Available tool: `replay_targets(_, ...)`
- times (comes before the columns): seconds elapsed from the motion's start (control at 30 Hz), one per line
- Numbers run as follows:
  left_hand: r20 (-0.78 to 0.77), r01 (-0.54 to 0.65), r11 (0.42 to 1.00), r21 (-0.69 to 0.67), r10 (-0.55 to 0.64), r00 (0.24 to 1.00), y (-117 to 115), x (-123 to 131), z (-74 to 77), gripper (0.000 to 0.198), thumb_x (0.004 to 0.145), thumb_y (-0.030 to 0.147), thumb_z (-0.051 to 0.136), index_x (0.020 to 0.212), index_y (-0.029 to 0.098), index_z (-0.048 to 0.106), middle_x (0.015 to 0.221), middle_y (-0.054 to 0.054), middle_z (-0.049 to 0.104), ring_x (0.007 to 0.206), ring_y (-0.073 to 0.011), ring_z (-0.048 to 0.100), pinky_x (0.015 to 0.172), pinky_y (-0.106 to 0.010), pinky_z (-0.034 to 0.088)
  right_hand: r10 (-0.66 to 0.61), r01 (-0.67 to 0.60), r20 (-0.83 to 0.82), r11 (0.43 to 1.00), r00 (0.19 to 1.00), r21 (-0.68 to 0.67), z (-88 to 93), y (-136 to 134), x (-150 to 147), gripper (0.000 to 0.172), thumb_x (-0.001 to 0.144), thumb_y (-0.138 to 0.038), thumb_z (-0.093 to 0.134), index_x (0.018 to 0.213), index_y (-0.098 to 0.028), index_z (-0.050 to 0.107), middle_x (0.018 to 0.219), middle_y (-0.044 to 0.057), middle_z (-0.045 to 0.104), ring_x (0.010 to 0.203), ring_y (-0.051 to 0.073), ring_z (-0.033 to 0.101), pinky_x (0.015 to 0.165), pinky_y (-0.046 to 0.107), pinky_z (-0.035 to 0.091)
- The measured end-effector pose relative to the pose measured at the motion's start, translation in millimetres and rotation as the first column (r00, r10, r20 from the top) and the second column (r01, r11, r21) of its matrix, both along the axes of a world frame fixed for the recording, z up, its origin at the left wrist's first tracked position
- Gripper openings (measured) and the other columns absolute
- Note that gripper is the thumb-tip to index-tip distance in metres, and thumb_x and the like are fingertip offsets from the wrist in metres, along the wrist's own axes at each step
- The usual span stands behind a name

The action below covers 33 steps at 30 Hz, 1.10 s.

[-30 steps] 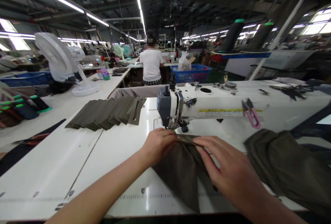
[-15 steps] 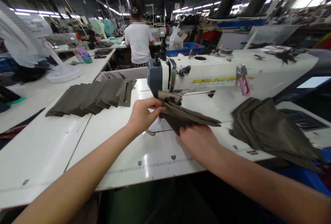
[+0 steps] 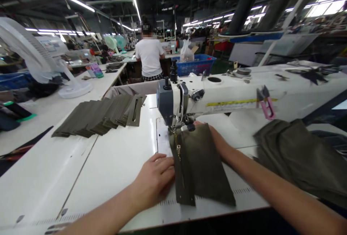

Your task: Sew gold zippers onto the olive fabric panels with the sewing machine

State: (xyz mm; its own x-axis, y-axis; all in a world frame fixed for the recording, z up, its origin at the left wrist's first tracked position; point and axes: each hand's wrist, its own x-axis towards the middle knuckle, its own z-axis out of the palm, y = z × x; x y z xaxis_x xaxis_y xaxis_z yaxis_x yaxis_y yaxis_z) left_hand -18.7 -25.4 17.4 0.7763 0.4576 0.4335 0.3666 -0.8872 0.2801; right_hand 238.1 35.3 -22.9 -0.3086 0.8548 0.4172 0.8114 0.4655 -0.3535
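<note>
A dark olive fabric panel (image 3: 210, 166) lies flat under the sewing machine's needle area, its far end at the presser foot. Along its left part runs a strip with a zipper (image 3: 179, 152), whose metal pull shows. My left hand (image 3: 157, 177) rests on the white table with fingers stretched out, their tips touching the strip's left edge; the thumb is hidden. My right hand (image 3: 199, 123) reaches around the panel's far right side, behind the needle area. Cloth and machine head (image 3: 170, 101) cover most of it, so its fingers do not show.
Left on the table is a fanned stack of olive pieces (image 3: 100, 115). More olive fabric (image 3: 300, 155) is heaped at right. Pink-handled snips (image 3: 267, 105) hang on the machine arm. Behind are a white fan (image 3: 73, 86), a blue crate (image 3: 193, 67) and a person in white (image 3: 149, 58).
The folded fabric has been laid flat under the needle area, its zipper strip now visible. My left hand has let go of its top and come nearer; my right hand has moved away to the far side.
</note>
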Motion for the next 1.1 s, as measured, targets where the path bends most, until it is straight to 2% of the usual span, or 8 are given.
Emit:
replay_targets(0.1,-0.052,-0.175,0.983,-0.050,0.172,0.984,12.4,4.6,-0.7,0.031,0.085,0.014,0.038,0.111,0.015,0.054,0.114,-0.013,0.058,0.106,-0.0227,0.053,0.089,-0.041,0.043,0.022,-0.023,-0.023,0.999,0.999,-0.027,-13.2,3.4,3.2,0.034,0.081,-0.033,0.054,0.110,-0.016,0.057,0.117,0.012,0.058,0.110,0.026,0.051,0.093,0.043,0.038)
replay_targets(0.2,-0.132,-0.297,0.955,-0.010,0.294,0.947,29.9,14.3,-4.1,0.028,0.083,0.015,0.041,0.107,0.015,0.057,0.114,-0.012,0.059,0.117,-0.0263,0.044,0.096,-0.047,0.036,0.034,-0.038,-0.062,0.998,0.998,-0.058,-15.9,2.2,4.9,0.041,0.079,-0.033,0.053,0.116,-0.015,0.054,0.121,0.013,0.055,0.115,0.029,0.046,0.096,0.046,0.034)
replay_targets(0.3,-0.218,-0.307,0.951,0.047,0.310,0.926,37.0,20.0,-6.8,0.025,0.079,0.015,0.045,0.099,0.012,0.060,0.110,-0.013,0.059,0.116,-0.0276,0.044,0.101,-0.048,0.028,-0.009,-0.016,-0.239,0.995,0.971,-0.103,-6.8,-1.8,10.4,0.038,0.083,-0.034,0.045,0.115,-0.016,0.055,0.116,0.010,0.059,0.108,0.025,0.053,0.091,0.040,0.040)
replay_targets(0.47,-0.261,-0.293,0.953,0.084,0.304,0.916,34.4,19.7,-4.6,0.026,0.075,0.014,0.045,0.096,0.011,0.060,0.109,-0.014,0.058,0.118,-0.0282,0.040,0.099,-0.045,0.030,-0.280,0.245,-0.468,0.960,0.838,-0.135,10.6,-7.3,14.6,0.043,0.088,-0.042,0.033,0.088,-0.016,0.067,0.087,0.007,0.067,0.084,0.020,0.060,0.077,0.032,0.045)
replay_targets(0.63,-0.265,-0.290,0.948,0.131,0.315,0.911,34.6,21.1,-2.9,0.023,0.074,0.013,0.046,0.093,0.012,0.060,0.101,-0.012,0.060,0.107,-0.0283,0.046,0.094,-0.047,0.032,-0.346,0.297,-0.336,0.936,0.876,-0.188,17.0,-3.6,5.1,0.022,0.072,-0.036,0.061,0.080,-0.017,0.066,0.069,0.002,0.065,0.060,0.016,0.056,0.060,0.027,0.044)
replay_targets(0.87,-0.278,-0.280,0.934,0.222,0.336,0.900,35.7,25.3,-3.7,0.015,0.071,0.012,0.047,0.079,0.012,0.060,0.089,-0.012,0.061,0.093,-0.0275,0.051,0.089,-0.047,0.037,-0.362,0.348,-0.124,0.930,0.924,-0.121,13.9,9.5,11.4,0.010,0.073,-0.021,0.063,0.066,-0.017,0.059,0.064,0.001,0.061,0.061,0.017,0.056,0.059,0.028,0.043)
replay_targets(0.97,-0.256,-0.300,0.933,0.196,0.345,0.903,34.6,25.2,-5.8,0.014,0.072,0.011,0.046,0.078,0.012,0.059,0.089,-0.012,0.061,0.091,-0.0268,0.051,0.087,-0.047,0.039,-0.356,0.355,-0.060,0.934,0.932,-0.029,18.8,1.4,2.3,0.006,0.075,-0.016,0.061,0.069,-0.015,0.059,0.075,0.008,0.062,0.077,0.024,0.056,0.071,0.037,0.043)
replay_targets(1.1,-0.125,-0.359,0.924,0.132,0.374,0.919,32.4,22.6,-10.7,0.017,0.076,0.013,0.045,0.087,0.012,0.058,0.094,-0.011,0.060,0.092,-0.0259,0.052,0.086,-0.048,0.042,-0.038,0.022,0.072,0.978,0.997,0.210,24.2,-20.4,-30.0,0.016,0.085,-0.019,0.049,0.090,-0.010,0.061,0.091,0.013,0.062,0.090,0.025,0.054,0.082,0.040,0.044)
